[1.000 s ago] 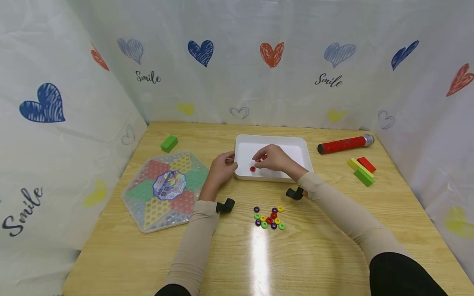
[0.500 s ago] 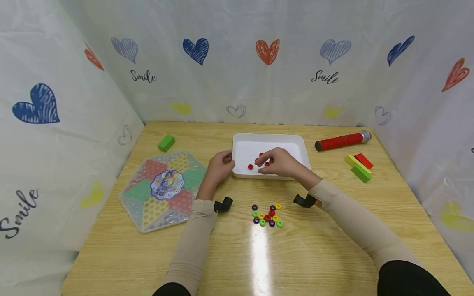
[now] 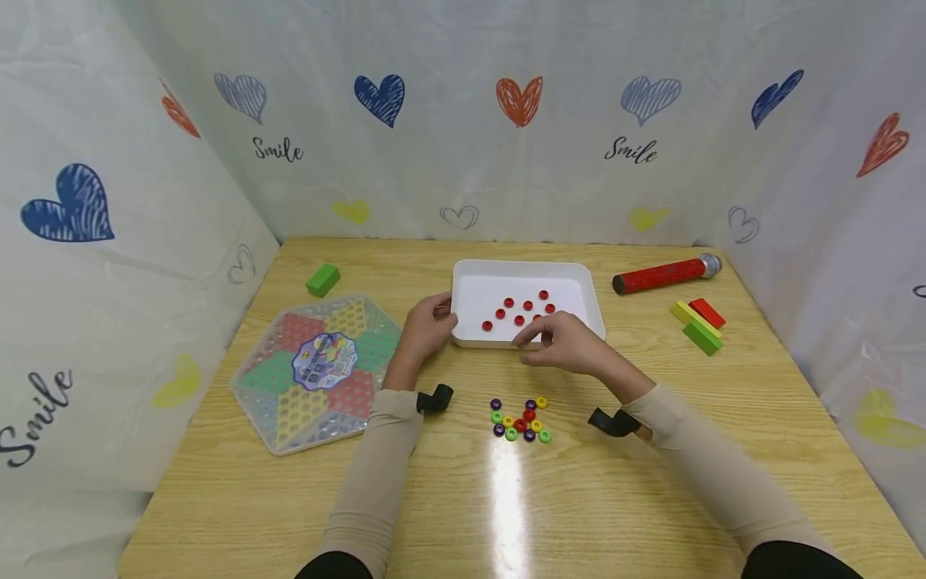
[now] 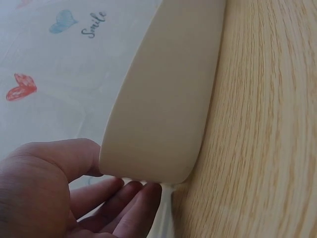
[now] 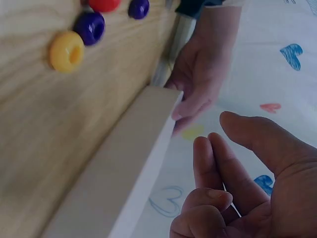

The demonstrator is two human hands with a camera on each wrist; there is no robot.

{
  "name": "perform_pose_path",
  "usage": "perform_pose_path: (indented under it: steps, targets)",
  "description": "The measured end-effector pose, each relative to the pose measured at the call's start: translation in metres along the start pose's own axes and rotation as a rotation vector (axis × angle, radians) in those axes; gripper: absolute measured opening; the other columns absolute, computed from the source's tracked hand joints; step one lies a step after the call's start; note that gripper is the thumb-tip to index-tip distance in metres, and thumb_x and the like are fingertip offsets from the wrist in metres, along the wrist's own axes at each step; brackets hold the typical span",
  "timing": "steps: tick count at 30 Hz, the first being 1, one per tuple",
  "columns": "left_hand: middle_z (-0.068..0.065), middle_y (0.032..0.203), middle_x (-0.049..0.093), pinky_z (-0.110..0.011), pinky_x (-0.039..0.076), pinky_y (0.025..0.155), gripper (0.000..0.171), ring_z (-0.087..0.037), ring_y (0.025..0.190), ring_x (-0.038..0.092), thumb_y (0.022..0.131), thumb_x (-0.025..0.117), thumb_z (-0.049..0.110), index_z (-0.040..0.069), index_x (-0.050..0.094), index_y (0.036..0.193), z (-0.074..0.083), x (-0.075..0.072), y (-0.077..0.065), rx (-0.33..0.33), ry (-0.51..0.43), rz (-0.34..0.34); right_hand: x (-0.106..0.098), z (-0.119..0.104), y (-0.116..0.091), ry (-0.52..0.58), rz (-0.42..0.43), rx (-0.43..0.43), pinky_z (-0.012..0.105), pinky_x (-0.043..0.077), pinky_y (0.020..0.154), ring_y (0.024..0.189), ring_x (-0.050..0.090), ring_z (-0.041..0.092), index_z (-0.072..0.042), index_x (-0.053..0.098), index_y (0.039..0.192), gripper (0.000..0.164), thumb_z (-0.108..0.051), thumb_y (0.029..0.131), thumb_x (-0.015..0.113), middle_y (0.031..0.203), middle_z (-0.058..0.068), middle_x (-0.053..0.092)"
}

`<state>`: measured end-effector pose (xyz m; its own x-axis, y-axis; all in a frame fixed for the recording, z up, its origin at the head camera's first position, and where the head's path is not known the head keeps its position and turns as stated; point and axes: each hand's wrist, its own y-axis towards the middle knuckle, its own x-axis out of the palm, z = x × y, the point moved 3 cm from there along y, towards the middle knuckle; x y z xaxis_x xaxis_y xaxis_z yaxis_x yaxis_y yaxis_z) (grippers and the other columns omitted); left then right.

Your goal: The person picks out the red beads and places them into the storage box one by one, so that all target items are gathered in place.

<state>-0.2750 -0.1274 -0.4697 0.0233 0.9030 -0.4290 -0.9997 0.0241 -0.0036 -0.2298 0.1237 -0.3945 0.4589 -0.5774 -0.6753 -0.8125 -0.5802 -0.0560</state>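
A white tray (image 3: 477,281) lies on the table with several red beads (image 3: 528,305) spread inside. My left hand (image 3: 427,326) holds its left end; in the left wrist view the thumb is at the rim and the fingers are against the end wall (image 4: 143,139). Over the tray's front edge hovers my right hand (image 3: 567,342), thumb and fingers apart, nothing between them in the right wrist view. It partly hides a red bead. Nearer to me, red, yellow, green and purple beads (image 3: 520,425) form a small cluster on the wood.
A hexagonal game board (image 3: 362,394) in red, yellow and green lies left, with a green block (image 3: 323,280) behind it. Far right are a red microphone-shaped tube (image 3: 661,277) and red, yellow and green blocks (image 3: 703,338). A printed curtain (image 3: 448,161) closes off the back.
My right hand has drawn back from inside the tray towards its front edge and to the right, uncovering more red beads. The left hand keeps its place at the tray's end.
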Motion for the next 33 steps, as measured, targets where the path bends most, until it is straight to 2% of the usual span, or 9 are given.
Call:
perform_pose_path:
  steps: [5,9,17,25,29,33]
  targets:
    - [-0.014,0.143,0.058,-0.045,0.048,0.110,0.049,-0.030,0.129,0.060,0.096,0.059,0.016,0.007,0.056,0.144,-0.001,0.001,0.002,0.018,0.014,0.004,0.012,0.009,-0.010,0.015,-0.029,-0.004,0.023,0.035,0.059,0.059,0.038,0.009,-0.004,0.080,0.103,0.020,-0.014,0.085,0.079,0.097,0.008,0.077]
    - [-0.014,0.143,0.058,-0.046,0.048,0.110,0.050,-0.030,0.129,0.060,0.096,0.059,0.015,0.007,0.055,0.145,-0.001,0.002,0.002,0.031,0.017,-0.004,0.021,0.018,-0.017,0.026,-0.050,0.012,0.022,0.035,0.057,0.059,0.038,0.009,-0.006,0.080,0.102,0.018,-0.014,0.085,0.079,0.095,0.004,0.077]
    - [-0.013,0.143,0.058,-0.047,0.048,0.110,0.052,-0.029,0.130,0.059,0.096,0.058,0.016,0.008,0.053,0.147,-0.002,0.002,0.002,0.016,0.007,-0.009,0.034,0.028,-0.026,0.020,-0.102,0.000,0.021,0.036,0.055,0.057,0.041,0.008,-0.011,0.080,0.103,0.020,-0.013,0.084,0.080,0.095,0.003,0.074]
    - [-0.013,0.143,0.058,-0.046,0.048,0.110,0.051,-0.030,0.130,0.059,0.096,0.058,0.016,0.008,0.055,0.146,-0.002,0.002,0.001,0.015,0.003,-0.004,0.045,0.031,-0.032,0.031,-0.168,0.008,0.021,0.039,0.062,0.070,0.046,0.010,-0.014,0.080,0.103,0.019,-0.013,0.084,0.080,0.103,-0.001,0.076]
    - [-0.014,0.143,0.058,-0.046,0.048,0.110,0.051,-0.030,0.129,0.060,0.096,0.058,0.016,0.007,0.054,0.146,-0.001,0.002,0.002,0.011,0.003,-0.006,0.050,0.032,-0.035,0.020,-0.186,-0.001,0.020,0.047,0.070,0.081,0.058,0.009,-0.016,0.080,0.102,0.017,-0.014,0.085,0.080,0.103,-0.003,0.076]
    - [-0.015,0.142,0.058,-0.046,0.048,0.110,0.051,-0.030,0.129,0.060,0.096,0.059,0.016,0.007,0.054,0.146,-0.001,0.003,0.002,0.003,0.013,-0.003,0.052,0.032,-0.038,0.002,-0.185,-0.032,0.022,0.050,0.073,0.086,0.061,0.009,-0.016,0.081,0.101,0.016,-0.013,0.085,0.079,0.103,-0.004,0.076]
